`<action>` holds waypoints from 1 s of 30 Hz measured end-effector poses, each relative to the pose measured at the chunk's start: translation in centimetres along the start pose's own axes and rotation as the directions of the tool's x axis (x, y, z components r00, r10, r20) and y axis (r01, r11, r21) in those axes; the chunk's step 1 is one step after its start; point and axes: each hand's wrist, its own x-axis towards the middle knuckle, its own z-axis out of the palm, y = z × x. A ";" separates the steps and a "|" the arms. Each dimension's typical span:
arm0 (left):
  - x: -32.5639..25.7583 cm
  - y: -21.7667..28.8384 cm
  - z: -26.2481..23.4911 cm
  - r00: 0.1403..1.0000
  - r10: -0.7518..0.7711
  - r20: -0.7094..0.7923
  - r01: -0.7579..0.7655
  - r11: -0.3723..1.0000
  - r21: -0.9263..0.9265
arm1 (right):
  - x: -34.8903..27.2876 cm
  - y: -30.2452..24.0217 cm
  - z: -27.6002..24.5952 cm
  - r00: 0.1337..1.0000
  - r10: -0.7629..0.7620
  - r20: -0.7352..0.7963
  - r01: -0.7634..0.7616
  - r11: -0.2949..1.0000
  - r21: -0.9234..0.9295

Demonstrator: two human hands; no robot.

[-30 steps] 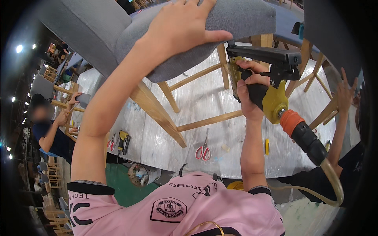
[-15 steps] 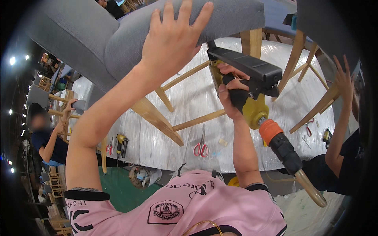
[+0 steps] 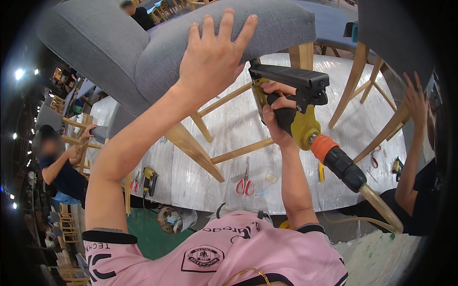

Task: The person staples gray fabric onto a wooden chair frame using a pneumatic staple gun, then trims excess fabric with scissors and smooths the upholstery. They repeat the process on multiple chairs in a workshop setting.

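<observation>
— Since a second ago the left hand (image 3: 214,59) has slid from the top of the grey seat cushion (image 3: 229,33) onto its near edge, fingers now spread wide, and the staple gun (image 3: 291,95) has swung in closer beneath that cushion.

— How is that left hand holding the cushion?

— Flat and open, palm pressed on the fabric, nothing clamped in it.

— And the right hand (image 3: 279,117)?

— Closed tight around the gun's yellow-and-black grip, just below the cushion's front edge. An orange coupling (image 3: 324,145) and a hose (image 3: 381,209) trail away from the cushion toward the lower right.

— Where does the cushion sit?

— On the wooden chair frame (image 3: 200,143), whose legs stand on the white wrapped table (image 3: 286,190) below the cushion.

— Anything else under the cushion?

— Red-handled scissors (image 3: 245,183) lie on the table well below it. A second stapler (image 3: 150,178) lies far down to the cushion's left.

— Other people?

— One person in dark blue (image 3: 62,167), low and left of the cushion, handles another frame. To the right, someone's raised hand (image 3: 416,102) rests on a neighbouring chair's leg (image 3: 386,133).
</observation>
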 end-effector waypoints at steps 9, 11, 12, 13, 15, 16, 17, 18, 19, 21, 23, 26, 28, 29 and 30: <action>-0.2 0.4 -0.1 1.000 -0.004 -0.003 0.004 0.999 0.051 | -0.8 -1.1 0.0 0.964 0.226 0.137 -0.213 0.972 -0.100; -0.3 0.2 0.5 1.000 -0.005 -0.006 0.006 0.997 0.078 | -0.6 -1.7 0.6 0.959 0.248 0.135 -0.240 0.968 -0.077; -0.3 0.0 0.6 1.000 -0.006 -0.007 0.007 0.996 0.093 | -0.5 -1.8 0.8 0.962 0.245 0.122 -0.238 0.969 -0.070; -0.3 -0.2 0.5 1.000 0.014 0.013 -0.015 0.996 0.086 | -0.4 -2.0 1.0 0.965 0.240 0.109 -0.234 0.970 -0.067; 0.0 -0.9 0.1 0.997 0.055 0.053 -0.059 0.996 0.072 | -0.2 -1.7 1.2 0.983 0.176 0.059 -0.173 0.984 -0.048; 1.0 -1.7 -0.6 0.995 -0.015 0.103 0.033 0.983 -0.179 | 0.1 -1.4 1.1 0.992 0.122 0.027 -0.121 0.992 -0.042; 2.4 -3.2 -1.5 0.983 -0.072 0.170 0.137 0.903 -0.408 | 0.4 -0.6 1.0 0.999 0.039 -0.010 -0.039 0.999 -0.010; 3.1 -5.0 -1.6 0.960 -0.117 0.254 0.251 0.762 -0.597 | 0.6 -0.1 1.1 0.998 -0.037 -0.042 0.038 0.999 0.032; 3.4 -8.2 0.6 0.936 -0.208 0.285 0.341 0.739 -0.581 | 1.1 -0.8 1.7 0.999 -0.035 0.006 0.035 0.999 -0.016; 3.3 -8.8 0.5 0.870 -0.209 0.447 0.458 0.681 -0.572 | 1.4 -1.2 2.0 0.998 0.054 0.006 -0.054 0.997 -0.050; 3.4 -9.2 -0.3 0.882 -0.115 0.457 0.425 0.612 -0.667 | 1.6 -1.1 1.9 0.998 0.057 0.041 -0.051 0.990 -0.129; 2.6 -8.6 -0.6 0.921 -0.048 0.386 0.301 0.717 -0.629 | 2.2 -1.1 2.4 0.997 0.047 0.058 -0.038 0.988 -0.150; 1.8 -7.6 -1.7 0.933 -0.092 0.347 0.280 0.792 -0.543 | 2.4 -0.8 2.5 0.999 0.035 0.029 -0.033 0.997 -0.070; 1.6 -7.1 -1.9 0.939 -0.107 0.328 0.268 0.823 -0.500 | 2.3 -0.9 2.4 0.997 0.068 0.027 -0.066 0.996 -0.052; 1.2 -6.7 -1.5 0.955 -0.116 0.274 0.236 0.854 -0.463 | 2.1 -0.6 2.2 0.998 0.018 0.065 -0.013 0.997 -0.072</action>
